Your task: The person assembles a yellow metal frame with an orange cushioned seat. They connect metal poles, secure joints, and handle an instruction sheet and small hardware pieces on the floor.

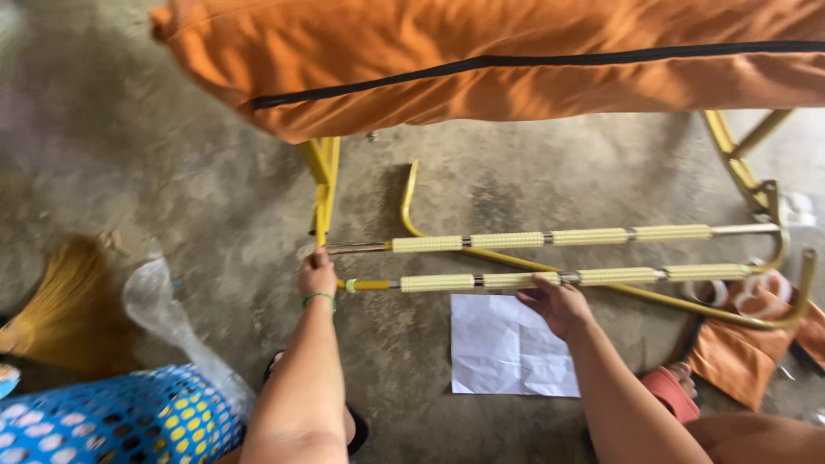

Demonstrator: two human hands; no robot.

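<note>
Near yellow metal rod with cream ribbed rollers, lying left to right just above white paper sheet; left hand pinching its end, right hand cupping mid-length underneath.

Two thin metal rods sleeved with ribbed cream rollers lie level and parallel across a yellow tubular metal frame, just below the big orange cushion; the nearer rod's left end is yellow.
</note>
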